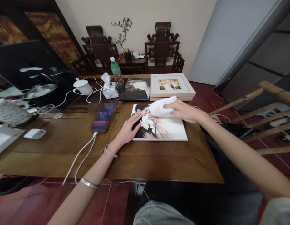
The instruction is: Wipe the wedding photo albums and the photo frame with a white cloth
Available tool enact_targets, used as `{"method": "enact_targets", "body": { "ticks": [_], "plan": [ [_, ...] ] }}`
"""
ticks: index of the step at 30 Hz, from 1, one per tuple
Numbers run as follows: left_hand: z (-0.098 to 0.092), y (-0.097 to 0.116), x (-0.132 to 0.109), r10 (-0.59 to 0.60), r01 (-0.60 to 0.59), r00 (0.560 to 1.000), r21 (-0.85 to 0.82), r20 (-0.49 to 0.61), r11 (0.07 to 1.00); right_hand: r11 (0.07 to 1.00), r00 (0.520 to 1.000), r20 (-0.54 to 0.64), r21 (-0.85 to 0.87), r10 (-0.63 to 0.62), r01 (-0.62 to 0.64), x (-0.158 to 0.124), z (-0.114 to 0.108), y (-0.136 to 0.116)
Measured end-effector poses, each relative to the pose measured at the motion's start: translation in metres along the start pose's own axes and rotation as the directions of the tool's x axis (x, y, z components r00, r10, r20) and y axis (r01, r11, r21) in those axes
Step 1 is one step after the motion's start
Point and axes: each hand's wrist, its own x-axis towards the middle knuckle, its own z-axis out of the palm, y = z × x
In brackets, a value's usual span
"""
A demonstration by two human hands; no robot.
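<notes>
A frameless photo print (169, 128) lies flat on the wooden table (159, 162). My left hand (127, 131) rests on its left edge, fingers spread flat, holding it down. My right hand (182, 110) is closed on a white cloth (160, 107) and presses it on the upper part of the print. A dark photo print (135, 89) and a white framed picture (172, 86) lie just beyond it.
A phone (102, 117) on a white cable lies left of the print. Farther back stand a tissue box (110, 90), a green bottle (116, 71), a white cup (82, 86). A patterned mug (9, 112) and white charger (35, 133) sit at left. Wooden rails (264, 93) stand at right.
</notes>
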Motion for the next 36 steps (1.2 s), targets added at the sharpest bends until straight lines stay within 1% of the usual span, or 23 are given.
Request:
{"method": "enact_targets", "body": {
  "ticks": [3, 5, 7, 10, 12, 15, 17, 20, 23, 25, 27, 30, 33, 36],
  "plan": [
    [0.0, 0.0, 0.0, -0.007, 0.007, 1.0, 0.0, 0.001, 1.0, 0.996, 0.998, -0.01, 0.061, 0.059, -0.058, 0.027, -0.017, 0.023],
    [0.0, 0.001, 0.0, -0.011, 0.011, 1.0, -0.002, 0.0, 1.0, 0.991, 0.995, 0.0, 0.089, 0.098, -0.097, 0.038, -0.021, 0.033],
    [0.0, 0.001, 0.0, -0.012, 0.012, 1.0, -0.008, -0.001, 1.0, 0.987, 0.992, -0.019, 0.102, 0.124, -0.122, 0.041, -0.019, 0.038],
    [0.0, 0.0, 0.0, -0.006, 0.006, 1.0, -0.009, -0.004, 1.0, 0.991, 0.991, -0.067, 0.074, 0.117, -0.112, 0.03, -0.006, 0.033],
    [0.001, 0.0, 0.0, -0.002, 0.002, 1.0, -0.006, -0.007, 1.0, 0.996, 0.995, -0.054, 0.024, 0.085, -0.084, 0.014, 0.005, 0.021],
    [0.002, 0.0, 0.0, -0.004, 0.004, 1.0, -0.005, -0.014, 1.0, 0.998, 0.999, 0.015, -0.037, 0.048, -0.048, -0.018, 0.024, -0.009],
    [0.002, 0.0, 0.0, -0.005, 0.005, 1.0, -0.002, -0.014, 1.0, 0.997, 0.999, 0.019, -0.06, 0.044, -0.043, -0.043, 0.037, -0.033],
    [0.002, 0.001, 0.0, -0.002, 0.002, 1.0, 0.0, -0.014, 1.0, 0.998, 0.999, 0.002, -0.057, -0.041, 0.041, -0.08, 0.054, -0.066],
    [0.002, 0.001, 0.0, 0.002, -0.002, 1.0, -0.006, -0.016, 1.0, 0.993, 0.994, 0.056, -0.056, -0.096, 0.099, -0.106, 0.064, -0.089],
    [0.002, 0.001, -0.001, 0.006, -0.006, 1.0, -0.006, -0.016, 1.0, 0.991, 0.987, 0.108, -0.05, -0.118, 0.124, -0.114, 0.065, -0.097],
    [0.003, 0.0, -0.001, 0.009, -0.009, 1.0, -0.003, -0.017, 1.0, 0.991, 0.983, 0.135, -0.041, -0.122, 0.129, -0.115, 0.063, -0.099],
    [0.003, 0.0, -0.001, 0.006, -0.006, 1.0, 0.002, -0.015, 1.0, 0.994, 0.987, 0.127, -0.032, -0.096, 0.101, -0.106, 0.056, -0.094],
    [0.002, 0.0, 0.0, 0.006, -0.006, 1.0, 0.002, -0.015, 1.0, 0.998, 0.994, 0.086, -0.011, -0.065, 0.066, -0.085, 0.047, -0.081],
    [0.002, 0.0, 0.0, 0.008, -0.008, 1.0, 0.002, -0.021, 1.0, 0.999, 0.997, 0.064, -0.006, -0.05, 0.05, -0.054, 0.038, -0.063]
  ]
}}
